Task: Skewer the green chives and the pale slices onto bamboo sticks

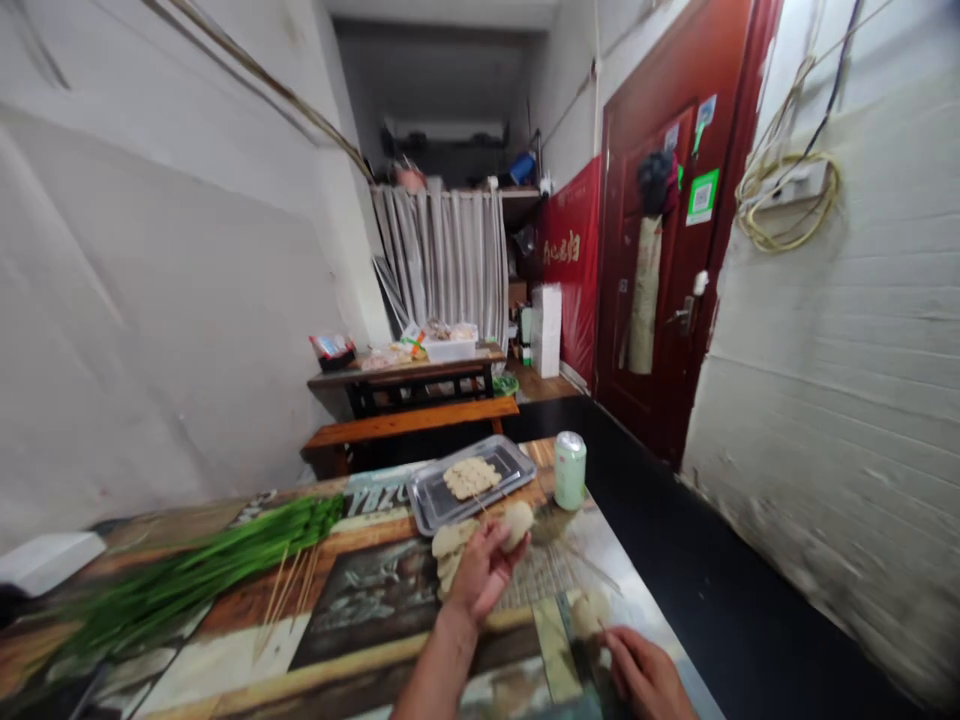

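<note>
We had our left hand (480,570) raised a bit over the tabletop (360,610), fingers curled around a pale round slice (517,522) of something doughy, with a few more of those slices (448,552) stacked on what looked like a thin skewer running under the palm. Our right hand (645,675) was down low by the near edge, resting on the tabletop, fingers loosely bent and nothing visibly in it, with another pale piece (589,610) lying just beyond the fingertips. Hard to tell exactly what that one was, it was pretty blurry. Right behind the left hand sat a metal tray (435,505) with a little pile of the same flat slices (471,477) on it, and a pale green drink can (570,470) stood upright just to its right. Off to the left lay a long bunch of green chives (202,570) with some bare bamboo skewers (289,590) beside it.
</note>
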